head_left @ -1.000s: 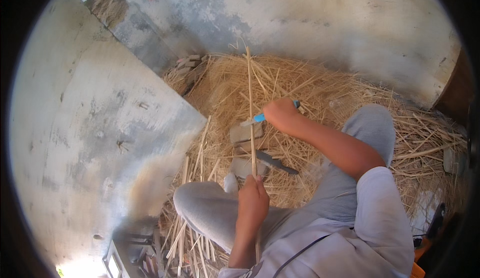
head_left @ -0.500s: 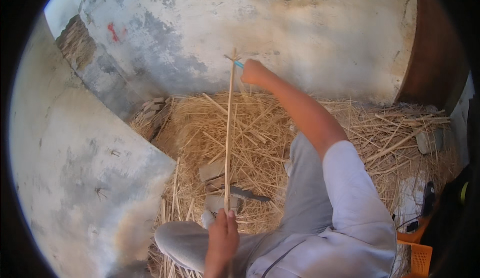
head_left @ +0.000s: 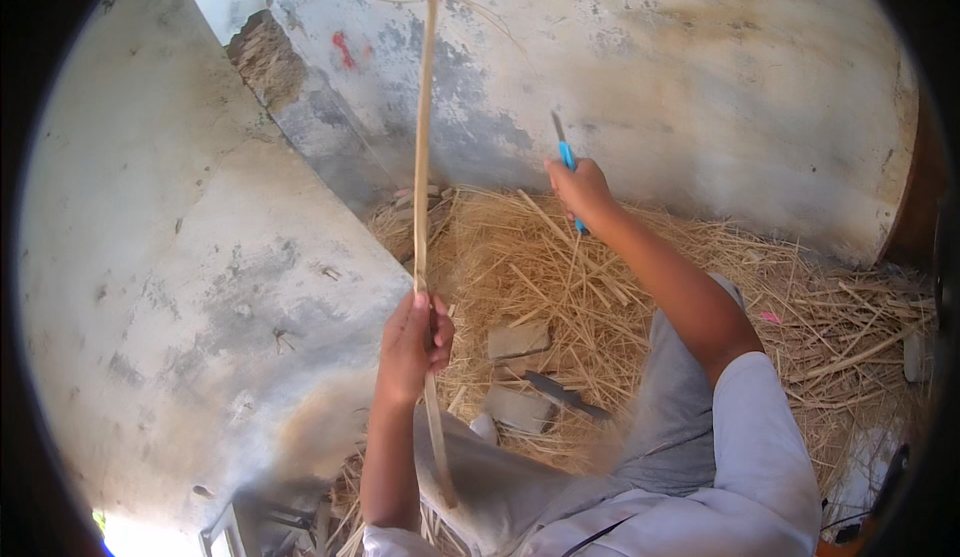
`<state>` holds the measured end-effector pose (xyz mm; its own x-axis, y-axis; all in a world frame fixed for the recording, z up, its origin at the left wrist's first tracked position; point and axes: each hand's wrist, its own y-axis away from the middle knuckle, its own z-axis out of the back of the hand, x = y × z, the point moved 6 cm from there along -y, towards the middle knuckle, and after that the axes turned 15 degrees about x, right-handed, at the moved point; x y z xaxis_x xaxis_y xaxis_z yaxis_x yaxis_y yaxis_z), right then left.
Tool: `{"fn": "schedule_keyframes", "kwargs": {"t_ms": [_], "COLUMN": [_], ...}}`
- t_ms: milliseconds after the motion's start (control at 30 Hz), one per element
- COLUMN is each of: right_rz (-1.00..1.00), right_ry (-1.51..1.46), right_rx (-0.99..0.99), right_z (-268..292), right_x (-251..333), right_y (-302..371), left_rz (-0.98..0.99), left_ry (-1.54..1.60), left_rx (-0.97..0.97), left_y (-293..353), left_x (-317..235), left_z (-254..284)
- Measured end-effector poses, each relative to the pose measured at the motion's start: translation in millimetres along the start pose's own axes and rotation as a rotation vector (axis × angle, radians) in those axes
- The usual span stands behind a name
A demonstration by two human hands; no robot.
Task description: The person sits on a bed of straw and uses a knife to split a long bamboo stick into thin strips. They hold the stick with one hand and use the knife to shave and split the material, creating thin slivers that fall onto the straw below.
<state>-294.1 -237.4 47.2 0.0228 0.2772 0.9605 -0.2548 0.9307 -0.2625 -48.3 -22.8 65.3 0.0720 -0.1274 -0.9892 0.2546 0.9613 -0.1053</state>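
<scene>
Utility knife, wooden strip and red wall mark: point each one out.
Blue utility knife (head_left: 567,156), head view: handle, near the blade.
Wooden strip (head_left: 423,157), head view: its upper stretch.
Red wall mark (head_left: 343,52), head view: its middle.

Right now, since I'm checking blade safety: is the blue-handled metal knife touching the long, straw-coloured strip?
No, the right hand holds the knife apart from the strip in the left hand.
</scene>
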Motion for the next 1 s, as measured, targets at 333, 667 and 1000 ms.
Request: {"fn": "schedule_keyframes", "kwargs": {"t_ms": [333, 667, 1000], "right_rz": [-0.505, -0.577, -0.667], "right_ry": [1.062, 1.059, 1.025], "right_rx": [0.774, 0.743, 1.034], "right_z": [-48, -119, -171], "right_x": [-256, -382, -421], "right_y": [21, 147, 234], "left_rz": [0.078, 0.300, 0.287], "left_ry": [0.326, 0.615, 0.698], "left_rx": [-0.079, 0.055, 0.059], "left_y": [-20, -21, -20], "left_x": [65, 141, 150], "left_z": [3, 50, 70]}}
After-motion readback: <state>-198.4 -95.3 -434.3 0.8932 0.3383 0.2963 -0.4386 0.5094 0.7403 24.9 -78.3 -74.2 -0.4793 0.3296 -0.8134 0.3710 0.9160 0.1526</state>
